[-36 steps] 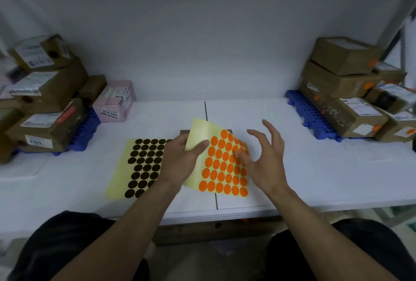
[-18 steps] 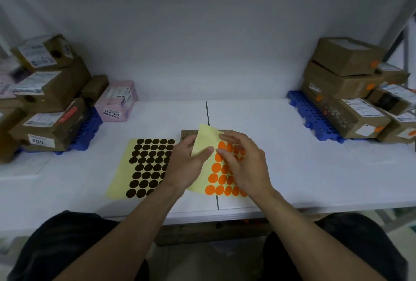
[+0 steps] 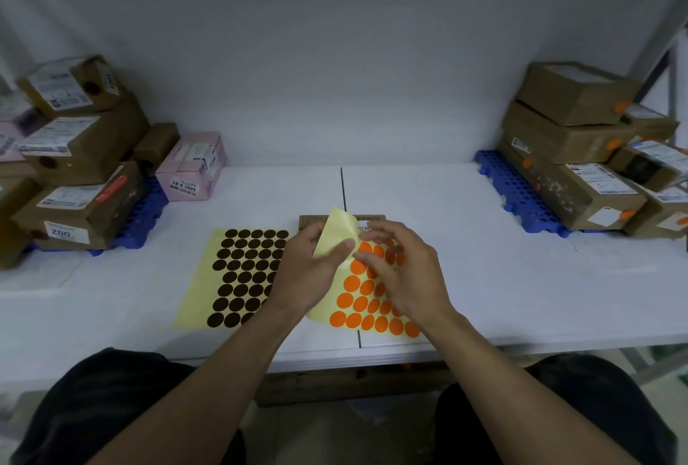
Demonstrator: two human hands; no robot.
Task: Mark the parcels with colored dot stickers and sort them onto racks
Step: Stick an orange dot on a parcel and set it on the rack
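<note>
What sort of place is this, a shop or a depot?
Probably a parcel sorting station in a warehouse or courier depot: labelled cardboard parcels stacked on blue pallets at both ends of a white table, plus a dark dot sheet and an orange dot sheet for marking them.

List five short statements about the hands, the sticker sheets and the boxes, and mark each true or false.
1. The left hand holds the orange sticker sheet with its top corner bent over. True.
2. The dark sticker sheet lies to the right of the orange one. False: it lies to its left, flat on the table.
3. The right hand touches the orange dots. True.
4. The pink box sits in the right-hand pile. False: it is on the left, beside the left brown boxes.
5. Some of the right brown boxes bear orange dots. True.
</note>
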